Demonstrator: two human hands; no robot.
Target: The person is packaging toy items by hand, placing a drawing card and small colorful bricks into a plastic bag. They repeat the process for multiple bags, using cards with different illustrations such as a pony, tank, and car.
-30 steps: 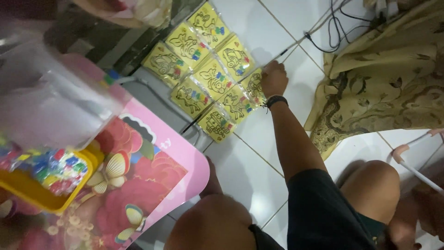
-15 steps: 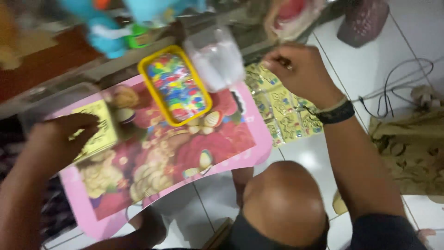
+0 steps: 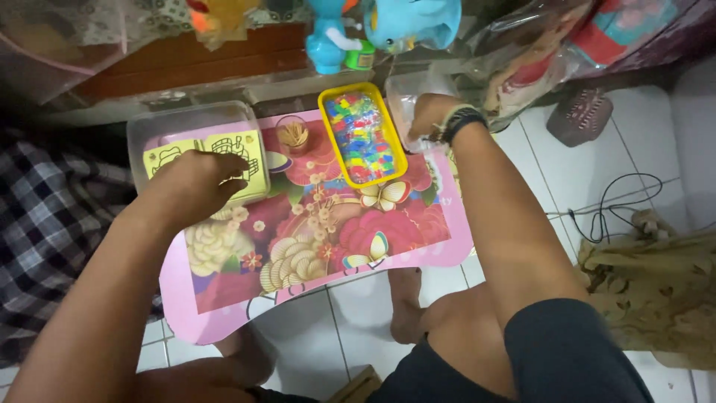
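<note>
A small pink table (image 3: 224, 313) with a flower print stands over my knees. My left hand (image 3: 195, 179) rests with bent fingers on yellow picture cards (image 3: 250, 160) lying by a clear plastic box (image 3: 149, 127) at the table's far left. My right hand (image 3: 426, 116), with a dark wristband, is closed on a clear plastic bag (image 3: 399, 93) at the table's far right edge. Between the hands sits a yellow tray (image 3: 327, 127) filled with small coloured pieces. A small clear cup (image 3: 292, 134) of thin sticks stands to the left of the tray.
Blue plastic toys (image 3: 373, 30) stand beyond the table by a wooden ledge. A checked cloth (image 3: 52, 224) lies at the left. On the white tiled floor at the right are a black cable (image 3: 619, 205), a patterned beige cloth (image 3: 656, 291) and a bagged item (image 3: 537, 60).
The view has swung from the floor cards to the table. My right hand came up from the cards on the floor to the clear bag; my left hand settled on the yellow cards.
</note>
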